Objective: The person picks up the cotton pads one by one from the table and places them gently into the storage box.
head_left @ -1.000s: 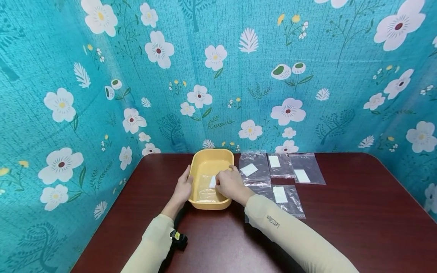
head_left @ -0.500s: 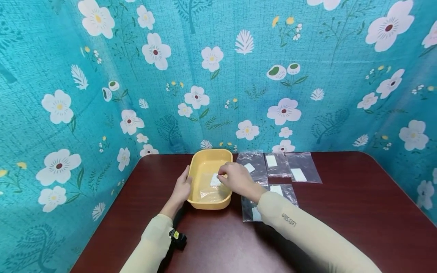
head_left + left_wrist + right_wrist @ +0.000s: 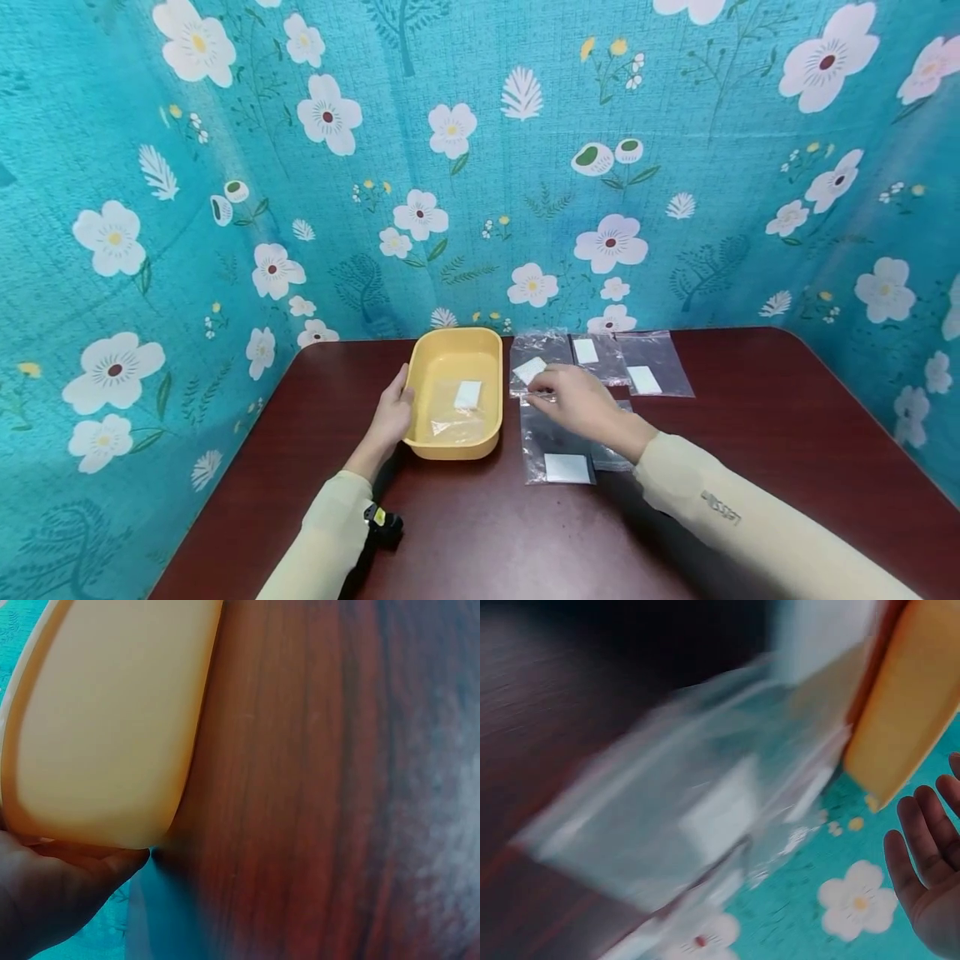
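Observation:
A yellow plastic basin [image 3: 452, 452] stands on the table. My left hand [image 3: 390, 414] grips its left side, with the thumb [image 3: 127, 862] against the outer wall in the left wrist view. Inside the basin lies a clear plastic bag [image 3: 444, 406] with a white rectangle [image 3: 468, 394] on it. My right hand [image 3: 581, 404] hovers over clear bags right of the basin, its fingers [image 3: 919, 832] loosely bent and holding nothing. It partly hides the bags beneath. A nearer bag [image 3: 536, 437] shows a white rectangle at its lower edge.
More clear bags with white rectangles lie flat at the back: a left one [image 3: 540, 343], a small middle one [image 3: 611, 375] and a right one [image 3: 667, 354]. Behind the dark red table [image 3: 480, 533] hangs a turquoise flowered cloth [image 3: 480, 208].
My right hand has left the bag inside the basin and moved right, over the bags on the table. The left hand stays on the basin. The head view has shifted slightly.

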A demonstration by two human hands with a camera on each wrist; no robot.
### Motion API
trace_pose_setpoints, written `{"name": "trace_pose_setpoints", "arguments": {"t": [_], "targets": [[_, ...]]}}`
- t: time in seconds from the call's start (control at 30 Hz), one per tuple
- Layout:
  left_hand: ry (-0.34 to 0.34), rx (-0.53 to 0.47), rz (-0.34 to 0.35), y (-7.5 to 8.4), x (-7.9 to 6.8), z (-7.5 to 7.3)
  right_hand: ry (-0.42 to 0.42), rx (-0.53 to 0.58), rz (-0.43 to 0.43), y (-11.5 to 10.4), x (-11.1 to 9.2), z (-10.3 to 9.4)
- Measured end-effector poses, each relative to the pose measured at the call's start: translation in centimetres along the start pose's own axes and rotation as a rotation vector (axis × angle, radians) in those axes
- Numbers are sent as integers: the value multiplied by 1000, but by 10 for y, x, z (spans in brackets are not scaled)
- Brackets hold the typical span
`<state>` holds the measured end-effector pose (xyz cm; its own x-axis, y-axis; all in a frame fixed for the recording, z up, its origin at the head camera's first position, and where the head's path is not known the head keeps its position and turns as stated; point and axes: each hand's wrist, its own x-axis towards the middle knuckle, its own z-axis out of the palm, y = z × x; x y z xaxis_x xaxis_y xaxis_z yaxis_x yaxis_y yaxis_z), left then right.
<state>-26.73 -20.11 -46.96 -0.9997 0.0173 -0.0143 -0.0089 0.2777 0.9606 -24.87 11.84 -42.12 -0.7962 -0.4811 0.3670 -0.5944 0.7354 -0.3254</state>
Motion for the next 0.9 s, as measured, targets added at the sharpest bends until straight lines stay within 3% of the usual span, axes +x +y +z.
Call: {"name": "trace_pose_setpoints", "arguments": {"t": [0.47,0.9], "targets": [[-20,-21,-17,1,-1,-1,-54,-72,92,53,-76,-12],[-26,-11,-17,4,-3,-1,-138,-132,180,77,-107,-22]]}}
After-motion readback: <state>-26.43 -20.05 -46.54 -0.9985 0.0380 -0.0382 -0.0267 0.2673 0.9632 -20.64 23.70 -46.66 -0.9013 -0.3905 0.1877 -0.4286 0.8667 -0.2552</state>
